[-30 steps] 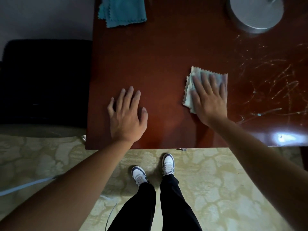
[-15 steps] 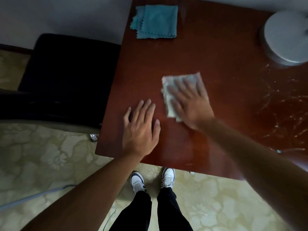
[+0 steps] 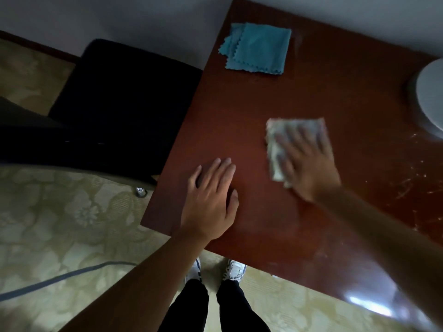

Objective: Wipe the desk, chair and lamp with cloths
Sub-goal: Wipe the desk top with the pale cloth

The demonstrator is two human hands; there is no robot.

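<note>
My right hand (image 3: 309, 161) presses flat on a pale folded cloth (image 3: 275, 149) in the middle of the red-brown desk (image 3: 263, 97), blurred by motion. Flat on the desk near its front left corner lies my left hand (image 3: 211, 200), fingers together and holding nothing. A folded teal cloth (image 3: 259, 50) rests at the desk's far left corner. The round grey lamp base (image 3: 429, 92) shows at the right edge. A black chair (image 3: 124, 101) stands left of the desk.
Pale scratches or smears (image 3: 412, 185) mark the desk to the right of the cloth. A patterned carpet (image 3: 60, 216) with a grey cable (image 3: 60, 276) lies below. My feet in white shoes (image 3: 215, 271) stand at the desk's front edge.
My right hand slid the pale cloth leftward, then a little away from me and to the right. The view swung left, so the chair and teal cloth show more fully. My left hand stayed put.
</note>
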